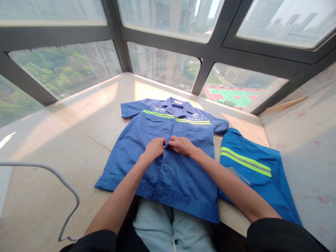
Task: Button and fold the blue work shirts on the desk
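Blue work shirt (126,157) lies front up in the middle of the pale stone ledge (86,119), its hem hanging just over the near edge onto the person's lap. And the fingers are in tight! Left fingertips (162,142) and right fingertips (171,141) meet nose to nose on the button strip just below the chest pockets, both sets pinched closed on the fabric there. Whether a button sits between them, can't tell, because the fingers cover the spot.

Left hand (153,149) comes in from 7 o'clock and right hand (183,146) from 4 o'clock. Both forearms lie across the lower half of the shirt and hide part of it. Below the pinch, at 6 o'clock, two buttons (165,165) show on the strip, which is closed there.

Up at 12 o'clock, a yellow-green reflective band (157,114) runs across the chest above two flap pockets (151,126), with the collar (178,102) beyond that. Out at 3 o'clock, a second garment (262,182), brighter blue with its own reflective stripe, lies just beside the shirt. The right forearm crosses in front of its near corner.

Over at 8 o'clock, well apart, a white bent wire (65,185) loops above the ledge. Dark-framed windows (65,66) wrap round from 10 to 2 o'clock, and a green and red sports court (233,96) shows far below through the glass. Pale trousers (157,224) fill in at 6 o'clock.
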`<state>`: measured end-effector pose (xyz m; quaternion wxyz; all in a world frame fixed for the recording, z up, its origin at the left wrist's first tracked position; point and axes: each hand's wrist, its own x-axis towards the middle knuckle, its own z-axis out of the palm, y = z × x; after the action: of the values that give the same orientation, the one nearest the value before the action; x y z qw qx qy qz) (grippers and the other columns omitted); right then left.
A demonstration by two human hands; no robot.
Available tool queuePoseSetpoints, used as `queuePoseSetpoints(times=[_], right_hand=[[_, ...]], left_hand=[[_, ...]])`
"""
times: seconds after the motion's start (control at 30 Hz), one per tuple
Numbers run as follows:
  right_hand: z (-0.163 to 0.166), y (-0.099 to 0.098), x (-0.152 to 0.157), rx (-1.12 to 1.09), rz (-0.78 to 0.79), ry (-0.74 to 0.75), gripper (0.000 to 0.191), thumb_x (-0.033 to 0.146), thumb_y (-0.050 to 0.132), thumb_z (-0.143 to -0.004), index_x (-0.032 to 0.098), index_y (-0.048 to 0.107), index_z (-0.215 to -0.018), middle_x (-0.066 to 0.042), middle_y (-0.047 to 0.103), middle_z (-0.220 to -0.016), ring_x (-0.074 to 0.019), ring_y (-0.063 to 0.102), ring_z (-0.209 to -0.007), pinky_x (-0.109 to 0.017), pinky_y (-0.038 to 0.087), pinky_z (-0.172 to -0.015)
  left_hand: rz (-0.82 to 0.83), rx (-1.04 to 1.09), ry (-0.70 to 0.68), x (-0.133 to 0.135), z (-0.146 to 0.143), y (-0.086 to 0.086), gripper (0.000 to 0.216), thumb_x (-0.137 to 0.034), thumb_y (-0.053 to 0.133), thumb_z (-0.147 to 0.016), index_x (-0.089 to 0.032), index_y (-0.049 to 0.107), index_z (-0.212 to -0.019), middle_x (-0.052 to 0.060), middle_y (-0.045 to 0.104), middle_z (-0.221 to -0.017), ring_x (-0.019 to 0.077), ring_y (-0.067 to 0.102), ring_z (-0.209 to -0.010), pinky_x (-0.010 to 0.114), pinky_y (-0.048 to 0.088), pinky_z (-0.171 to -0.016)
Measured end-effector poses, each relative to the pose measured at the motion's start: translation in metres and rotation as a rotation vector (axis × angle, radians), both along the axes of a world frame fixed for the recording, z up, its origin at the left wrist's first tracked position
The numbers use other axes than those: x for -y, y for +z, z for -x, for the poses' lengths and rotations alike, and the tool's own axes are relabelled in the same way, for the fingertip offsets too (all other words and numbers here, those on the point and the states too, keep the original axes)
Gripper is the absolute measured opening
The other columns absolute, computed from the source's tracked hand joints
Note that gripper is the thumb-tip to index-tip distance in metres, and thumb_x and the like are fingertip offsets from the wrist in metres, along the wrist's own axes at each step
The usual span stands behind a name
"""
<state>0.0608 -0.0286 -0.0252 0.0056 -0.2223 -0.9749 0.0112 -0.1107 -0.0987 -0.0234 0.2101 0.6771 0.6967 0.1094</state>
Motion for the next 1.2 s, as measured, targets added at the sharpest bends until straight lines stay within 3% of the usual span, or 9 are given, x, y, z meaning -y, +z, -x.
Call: queuePoseSetpoints(times=[0.2, 0.4, 0.67, 0.9, 1.07, 1.2], right_hand=[[-0.007, -0.019, 0.0, -0.215, 0.005, 0.049, 0.022, 0.019, 0.048, -0.097, 0.022, 0.068, -0.105, -0.005, 0.068, -0.109, -0.0108, 0.056, -0.069, -0.023, 0.027, -0.054], [-0.009, -0.024, -0.001, -0.272, 0.022, 0.103, 0.02, 0.021, 0.048, -0.098, 0.021, 0.067, -0.102, -0.005, 0.067, -0.098, -0.0104, 0.055, -0.067, -0.022, 0.029, -0.055], [-0.005, -0.028, -0.009, -0.259, -0.028, 0.133, 0.025, 0.03, 0.045, -0.101, 0.021, 0.068, -0.098, -0.004, 0.062, -0.086, -0.0105, 0.049, -0.062, -0.024, 0.027, -0.053], [-0.008, -0.035, -0.009, -0.325, -0.058, 0.155, 0.033, 0.029, 0.04, -0.103, 0.021, 0.072, -0.098, -0.004, 0.063, -0.088, -0.0105, 0.051, -0.066, -0.022, 0.032, -0.057], [-0.007, -0.041, -0.009, -0.381, -0.084, 0.149, 0.032, 0.028, 0.041, -0.103, 0.022, 0.071, -0.108, -0.006, 0.063, -0.089, -0.012, 0.053, -0.068, -0.023, 0.038, -0.062], [-0.007, -0.044, -0.008, -0.421, -0.062, 0.138, 0.03, 0.028, 0.042, -0.102, 0.022, 0.069, -0.116, -0.007, 0.063, -0.089, -0.0135, 0.054, -0.069, -0.024, 0.04, -0.063]], left_hand=[[-0.102, -0.024, -0.032, 0.01, -0.003, -0.005, 0.018, -0.015, 0.05, -0.09, -0.016, 0.068, -0.096, 0.012, 0.069, -0.099, 0.0233, 0.064, -0.098, 0.03, 0.048, -0.087], [-0.087, 0.005, 0.02, 0.013, -0.007, -0.007, 0.034, -0.012, 0.051, -0.089, -0.016, 0.059, -0.122, 0.011, 0.069, -0.107, 0.0225, 0.063, -0.104, 0.03, 0.046, -0.09], [-0.043, 0.089, 0.08, 0.008, -0.009, -0.008, 0.029, -0.003, 0.052, -0.081, -0.017, 0.069, -0.099, 0.01, 0.072, -0.1, 0.023, 0.065, -0.099, 0.029, 0.047, -0.084], [-0.022, 0.233, 0.16, 0.003, -0.005, -0.008, 0.015, -0.012, 0.058, -0.081, -0.017, 0.07, -0.089, 0.007, 0.072, -0.087, 0.0206, 0.066, -0.086, 0.028, 0.047, -0.075], [-0.03, 0.315, 0.251, -0.004, 0.0, -0.009, 0.015, -0.014, 0.06, -0.079, -0.017, 0.067, -0.092, 0.005, 0.071, -0.086, 0.018, 0.065, -0.083, 0.026, 0.048, -0.075], [0.043, 0.464, 0.36, -0.008, 0.001, -0.009, 0.017, -0.013, 0.065, -0.075, -0.016, 0.064, -0.092, 0.0, 0.067, -0.071, 0.014, 0.064, -0.069, 0.023, 0.048, -0.067]])
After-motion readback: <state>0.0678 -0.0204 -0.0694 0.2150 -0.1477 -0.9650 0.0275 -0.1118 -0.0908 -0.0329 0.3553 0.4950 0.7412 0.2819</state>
